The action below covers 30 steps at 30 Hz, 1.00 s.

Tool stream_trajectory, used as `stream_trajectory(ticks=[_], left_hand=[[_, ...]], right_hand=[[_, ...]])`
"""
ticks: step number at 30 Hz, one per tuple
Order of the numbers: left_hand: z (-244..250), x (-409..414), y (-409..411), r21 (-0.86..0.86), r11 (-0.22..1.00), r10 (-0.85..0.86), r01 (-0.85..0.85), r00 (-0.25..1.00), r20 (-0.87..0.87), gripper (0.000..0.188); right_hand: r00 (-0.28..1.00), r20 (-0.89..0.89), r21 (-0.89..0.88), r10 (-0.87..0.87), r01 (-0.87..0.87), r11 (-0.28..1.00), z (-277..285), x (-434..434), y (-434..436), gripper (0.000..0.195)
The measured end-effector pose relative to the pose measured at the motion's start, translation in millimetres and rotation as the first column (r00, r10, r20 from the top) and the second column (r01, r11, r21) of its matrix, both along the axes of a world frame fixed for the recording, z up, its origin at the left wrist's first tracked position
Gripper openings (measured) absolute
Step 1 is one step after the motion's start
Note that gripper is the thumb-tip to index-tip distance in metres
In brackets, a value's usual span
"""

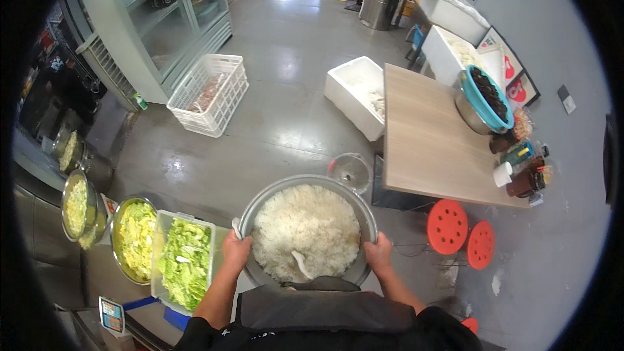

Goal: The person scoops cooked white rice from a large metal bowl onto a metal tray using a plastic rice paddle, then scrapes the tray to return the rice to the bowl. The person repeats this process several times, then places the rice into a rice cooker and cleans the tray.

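Note:
A large round metal pot full of cooked white rice is held close against my body. My left hand grips its left rim, with a white cloth or similar white piece at the fingers. My right hand is closed on the right rim. A white scoop lies partly sunk in the rice near me. Left of the pot, a clear plastic bin holds cut green lettuce. Next to it stands a metal bowl of yellow-green chopped leaves.
A wooden-topped table stands at right, with red stools below it. Ahead on the floor are a white foam box, a white plastic crate and a clear round container. A glass-door fridge lines the left.

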<state>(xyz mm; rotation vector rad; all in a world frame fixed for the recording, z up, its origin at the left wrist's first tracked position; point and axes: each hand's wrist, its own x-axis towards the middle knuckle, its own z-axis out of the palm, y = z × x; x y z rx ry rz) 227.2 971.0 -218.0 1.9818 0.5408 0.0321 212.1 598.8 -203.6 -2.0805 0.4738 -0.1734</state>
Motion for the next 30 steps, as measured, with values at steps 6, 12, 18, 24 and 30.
stream_trajectory(ticks=[6, 12, 18, 24, 30], left_hand=[[23, 78, 39, -0.120, 0.977, 0.179, -0.174, 0.983, 0.035, 0.028], [-26, 202, 105, 0.127, 0.965, 0.228, -0.229, 0.973, 0.018, 0.032], [16, 360, 131, 0.017, 0.952, 0.303, -0.304, 0.952, 0.037, 0.036], [68, 524, 136, -0.078, 0.936, 0.348, -0.343, 0.935, 0.065, 0.036], [15, 745, 186, 0.216, 0.963, 0.138, -0.163, 0.983, 0.123, 0.037]], right_hand=[[0.993, 0.017, -0.023, 0.114, -0.114, 0.993, 12, 126, 47, 0.017], [0.970, 0.006, -0.073, 0.241, -0.240, 0.968, -17, 295, 95, 0.017], [0.955, -0.056, -0.017, 0.292, -0.293, 0.956, -21, 505, 150, 0.019], [0.937, -0.131, 0.002, 0.325, -0.327, 0.945, -12, 664, 169, 0.020], [0.977, -0.059, 0.000, 0.203, -0.204, 0.979, -10, 838, 182, 0.019]])
